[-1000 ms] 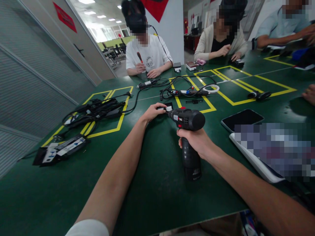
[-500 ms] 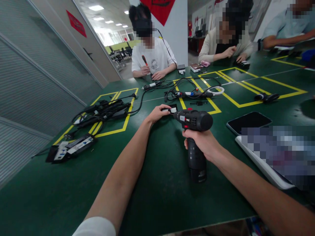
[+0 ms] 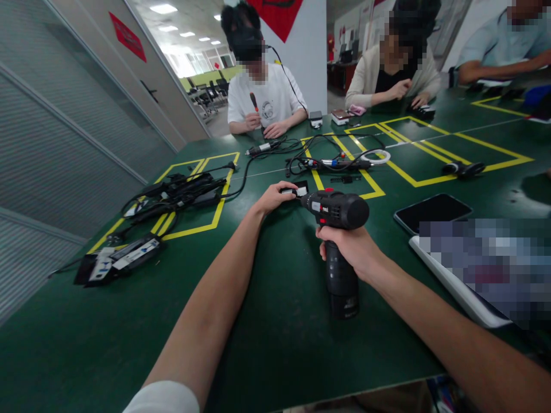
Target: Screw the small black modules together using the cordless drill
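Observation:
My right hand (image 3: 350,246) is wrapped round the grip of a black cordless drill (image 3: 338,209), its battery end down near the tabletop. The drill's nose points left and away, up to a small black piece with a white label (image 3: 302,191). Fingers of my left hand (image 3: 275,198) are closed on the near left side of that piece and hold it against the green table (image 3: 275,275). The drill's bit tip is too small to make out, so I cannot tell whether it touches the piece.
Bundled black cables and adapters (image 3: 176,195) lie at left, beside labelled black parts (image 3: 118,261). Behind my hands are a corded electric screwdriver (image 3: 336,164) and a white ring (image 3: 375,157). A phone (image 3: 433,214) lies at right. A co-worker opposite holds a screwdriver (image 3: 253,102).
The whole view has shifted slightly, so things sit a little further left. Both hands keep their places on the drill and the black piece.

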`<state>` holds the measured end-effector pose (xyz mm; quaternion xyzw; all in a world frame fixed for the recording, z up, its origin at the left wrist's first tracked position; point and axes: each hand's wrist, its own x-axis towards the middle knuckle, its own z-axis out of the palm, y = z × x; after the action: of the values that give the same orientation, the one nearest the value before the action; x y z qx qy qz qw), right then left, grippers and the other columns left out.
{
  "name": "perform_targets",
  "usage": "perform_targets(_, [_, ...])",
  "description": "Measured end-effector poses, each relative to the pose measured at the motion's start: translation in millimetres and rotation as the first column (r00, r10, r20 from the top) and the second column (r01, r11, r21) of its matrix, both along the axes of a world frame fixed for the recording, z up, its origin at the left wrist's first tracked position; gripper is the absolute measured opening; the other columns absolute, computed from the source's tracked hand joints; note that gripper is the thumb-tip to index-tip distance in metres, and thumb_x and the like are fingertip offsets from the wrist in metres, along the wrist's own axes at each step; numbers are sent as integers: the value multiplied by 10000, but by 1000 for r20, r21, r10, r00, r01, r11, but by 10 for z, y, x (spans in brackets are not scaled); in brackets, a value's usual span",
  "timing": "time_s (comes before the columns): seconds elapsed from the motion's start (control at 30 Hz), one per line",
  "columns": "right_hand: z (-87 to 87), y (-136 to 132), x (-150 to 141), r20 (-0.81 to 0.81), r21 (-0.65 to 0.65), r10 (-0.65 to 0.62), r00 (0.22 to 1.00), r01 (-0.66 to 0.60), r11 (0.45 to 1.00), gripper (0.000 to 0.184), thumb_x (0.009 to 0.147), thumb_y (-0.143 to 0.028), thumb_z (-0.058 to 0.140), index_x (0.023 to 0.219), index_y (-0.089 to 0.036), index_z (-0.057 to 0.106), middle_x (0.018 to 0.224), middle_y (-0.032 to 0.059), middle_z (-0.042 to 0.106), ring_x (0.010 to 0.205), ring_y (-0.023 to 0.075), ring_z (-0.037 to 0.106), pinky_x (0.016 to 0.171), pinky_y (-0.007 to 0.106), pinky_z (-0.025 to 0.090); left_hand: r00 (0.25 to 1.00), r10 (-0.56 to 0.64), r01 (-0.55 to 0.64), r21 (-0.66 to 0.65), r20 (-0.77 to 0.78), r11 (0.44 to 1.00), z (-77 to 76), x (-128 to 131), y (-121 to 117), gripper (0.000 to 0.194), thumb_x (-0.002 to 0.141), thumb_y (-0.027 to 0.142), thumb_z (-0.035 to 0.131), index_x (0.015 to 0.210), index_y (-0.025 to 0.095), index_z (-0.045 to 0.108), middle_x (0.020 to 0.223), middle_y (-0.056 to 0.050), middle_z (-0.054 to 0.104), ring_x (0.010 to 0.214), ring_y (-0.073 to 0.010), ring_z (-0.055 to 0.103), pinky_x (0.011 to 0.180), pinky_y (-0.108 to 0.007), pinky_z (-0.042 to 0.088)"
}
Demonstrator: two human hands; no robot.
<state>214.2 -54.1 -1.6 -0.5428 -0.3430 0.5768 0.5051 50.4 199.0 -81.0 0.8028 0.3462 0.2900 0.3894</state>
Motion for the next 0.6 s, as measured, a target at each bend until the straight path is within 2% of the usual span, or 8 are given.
perform_targets(0.27, [13,3,-6,21,3,-3,1000,3,1000,151,641,-188,621,784,-168,576,550,-5,587,449,137,551,464,267,443,1000,12,-11,11,-23,1000,33,11,-21,408,673,357,690,1037,173,701,1107,-59,665,1039,-222,577,999,-352,405])
perform_targets(0.33, [6,-13,-12,99,1,37,994,-37,999,176,673,-221,614,836,-157,598,525,-4,572,452,146,551,464,268,438,1000,18,-17,7,-19,1000,23,17,-25,415,673,356,690,1040,164,699,1084,-57,671,1009,-214,582,967,-341,419])
perform_targets(0.4, [13,-59,-24,249,37,72,966,-84,996,288,707,-251,612,976,-147,613,558,5,594,478,160,570,480,273,440,999,32,-32,-10,-10,999,0,23,-25,425,675,354,685,1050,155,694,1036,-52,678,943,-200,590,918,-334,438])
perform_targets(0.47, [31,-140,-51,456,121,72,887,-142,982,504,721,-248,627,1213,-172,546,709,31,664,570,179,618,540,287,463,999,40,-39,-29,10,999,-30,25,-22,435,674,356,684,1058,153,691,997,-45,680,886,-188,592,878,-328,449])
perform_targets(0.5, [40,-190,-73,566,154,61,822,-178,972,624,718,-238,639,1319,-197,475,803,46,687,636,192,641,583,298,474,999,37,-37,-34,21,999,-46,24,-20,439,670,358,688,1059,155,691,994,-42,681,878,-185,593,871,-325,451])
perform_targets(0.53, [46,-245,-101,671,156,64,739,-225,962,730,713,-232,655,1397,-215,399,884,64,694,707,209,658,629,312,481,999,33,-32,-37,31,999,-61,23,-16,443,665,361,693,1060,160,692,998,-40,681,880,-184,595,870,-324,453])
perform_targets(0.6, [40,-358,-177,835,76,108,540,-306,949,873,704,-242,682,1482,-222,286,981,102,686,805,248,669,694,344,482,998,30,-28,-38,48,999,-86,20,-8,447,659,368,700,1059,167,693,1016,-41,683,897,-189,603,876,-327,458])
